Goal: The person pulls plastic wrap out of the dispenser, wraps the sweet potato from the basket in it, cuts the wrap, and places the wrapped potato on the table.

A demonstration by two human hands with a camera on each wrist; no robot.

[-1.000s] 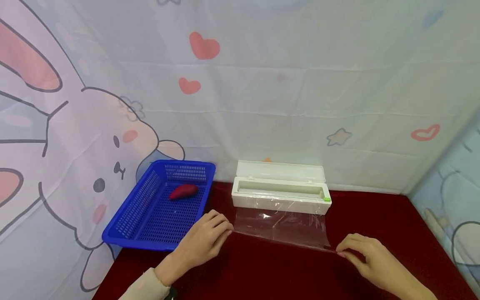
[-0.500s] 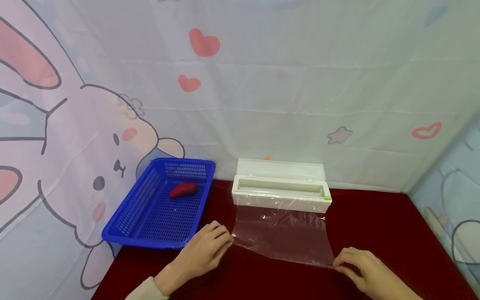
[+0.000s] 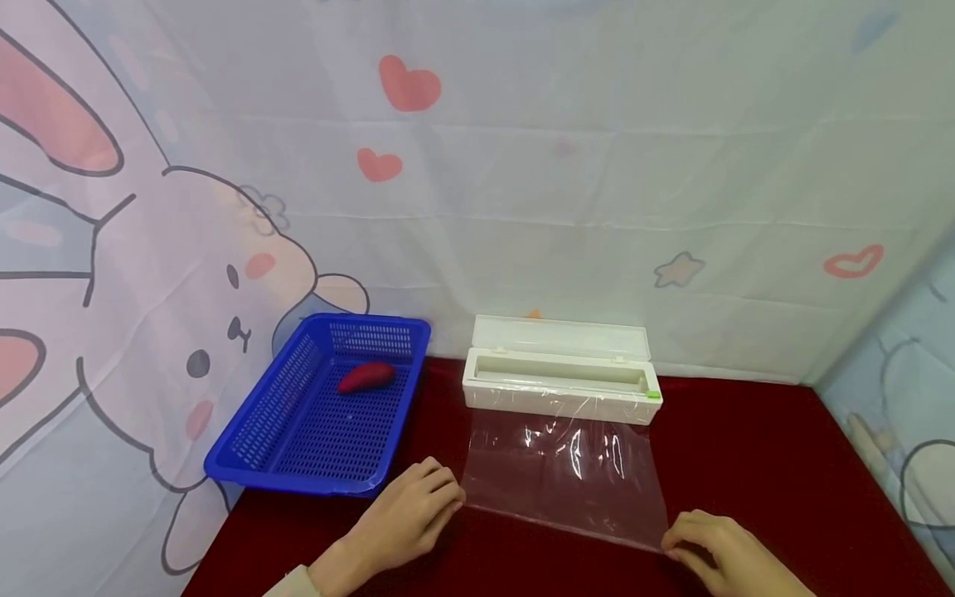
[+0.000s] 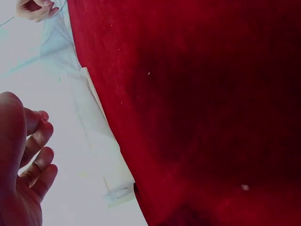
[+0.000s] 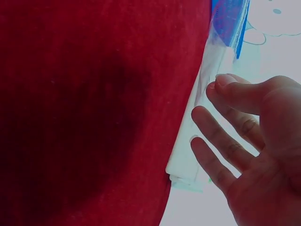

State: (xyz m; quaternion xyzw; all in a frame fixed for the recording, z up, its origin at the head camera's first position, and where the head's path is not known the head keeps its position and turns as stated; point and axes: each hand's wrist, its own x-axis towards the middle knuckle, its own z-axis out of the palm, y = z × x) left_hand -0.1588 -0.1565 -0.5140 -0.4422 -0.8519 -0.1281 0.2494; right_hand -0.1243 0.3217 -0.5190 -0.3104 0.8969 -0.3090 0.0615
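Observation:
A sheet of clear plastic wrap (image 3: 559,481) stretches from a white wrap dispenser box (image 3: 559,404) toward the near side of the table. My left hand (image 3: 414,514) pinches its near left corner between thumb and fingertips. At the near right corner my right hand (image 3: 719,547) pinches the wrap between thumb and forefinger; in the right wrist view the other fingers of that right hand (image 5: 249,136) are spread apart. The box's lid (image 3: 561,337) is raised at the back, and a green slider (image 3: 652,395) sits at its right end.
Left of the box, a blue plastic basket (image 3: 298,485) stands on the dark red tablecloth (image 3: 746,448), with a red sweet-potato-shaped item (image 3: 366,377) inside. A cartoon-printed curtain (image 3: 597,182) hangs right behind the table.
Both hands have moved toward the near edge, drawing more wrap out of the box. The sheet between box and hands is longer. Box and basket have stayed in place.

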